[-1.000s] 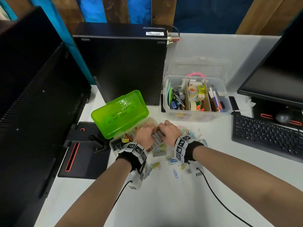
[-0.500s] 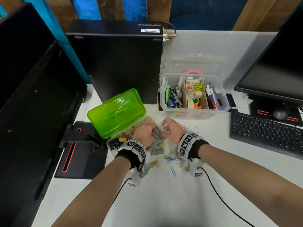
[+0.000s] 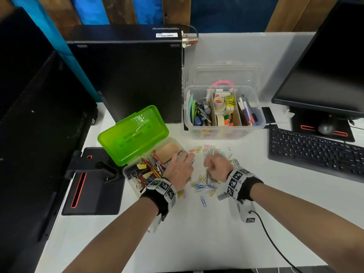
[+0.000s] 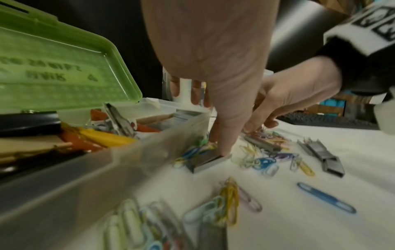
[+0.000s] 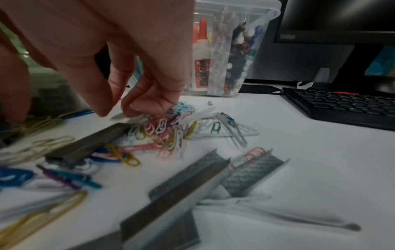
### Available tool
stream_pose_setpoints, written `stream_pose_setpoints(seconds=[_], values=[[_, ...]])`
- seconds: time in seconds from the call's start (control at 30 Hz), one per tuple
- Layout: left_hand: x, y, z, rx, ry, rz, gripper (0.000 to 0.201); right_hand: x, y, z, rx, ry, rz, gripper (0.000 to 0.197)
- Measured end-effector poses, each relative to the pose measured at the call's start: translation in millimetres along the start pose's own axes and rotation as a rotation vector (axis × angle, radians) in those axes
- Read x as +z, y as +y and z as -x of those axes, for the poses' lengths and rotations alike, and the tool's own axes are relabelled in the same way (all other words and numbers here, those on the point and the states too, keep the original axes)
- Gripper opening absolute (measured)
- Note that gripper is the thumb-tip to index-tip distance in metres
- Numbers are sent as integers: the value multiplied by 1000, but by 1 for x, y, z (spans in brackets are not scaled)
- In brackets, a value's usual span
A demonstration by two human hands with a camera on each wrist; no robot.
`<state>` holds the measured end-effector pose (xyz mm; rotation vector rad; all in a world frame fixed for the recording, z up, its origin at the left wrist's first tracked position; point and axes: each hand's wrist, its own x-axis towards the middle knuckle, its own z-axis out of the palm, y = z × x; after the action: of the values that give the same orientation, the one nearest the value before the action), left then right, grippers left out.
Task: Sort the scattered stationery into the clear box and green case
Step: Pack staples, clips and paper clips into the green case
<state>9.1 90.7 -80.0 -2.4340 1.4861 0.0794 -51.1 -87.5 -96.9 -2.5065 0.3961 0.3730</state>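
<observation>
The green case [image 3: 134, 134] lies open at the left, its tray full of binder clips and staples. My left hand [image 3: 180, 168] rests over the tray's right edge, and its thumb [image 4: 224, 145] presses straight down on a grey staple strip [image 4: 208, 161] on the table. My right hand [image 3: 215, 166] hovers over the scattered coloured paper clips [image 5: 164, 128], its curled fingertips [image 5: 136, 108] touching the pile. Whether they hold any clip is hidden. More staple strips [image 5: 188, 177] lie beside the clips. The clear box [image 3: 258, 123] stands behind them, filled with pens, tape and glue.
A black computer tower [image 3: 128, 75] stands behind the case. There is a monitor [image 3: 325, 66] and a black keyboard [image 3: 315, 152] at the right, and another monitor with its stand [image 3: 92, 190] at the left. A cable [image 3: 275, 245] runs from my right wrist across the white table [image 3: 197, 243].
Both hands were together on a grey staple block over the case. They have since parted: the right hand moved right onto the paper clips, while the left stayed at the case's edge.
</observation>
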Motion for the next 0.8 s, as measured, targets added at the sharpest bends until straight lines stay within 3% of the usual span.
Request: stream_pose_setpoints(seconds=[0.07,0.4,0.63,0.8], values=[[2,-1,2,0,-6,9,37,-2,0,5,21,1,35,9],[1,1,7,-12,-55,13,43,2,-19,16,182,-89,246,26],[5,4,11,-25,7,63,36,-3,-14,14,213,-143,143,29],[1,1,11,-68,26,226,35,-11,-1,12,246,-79,-151,38]])
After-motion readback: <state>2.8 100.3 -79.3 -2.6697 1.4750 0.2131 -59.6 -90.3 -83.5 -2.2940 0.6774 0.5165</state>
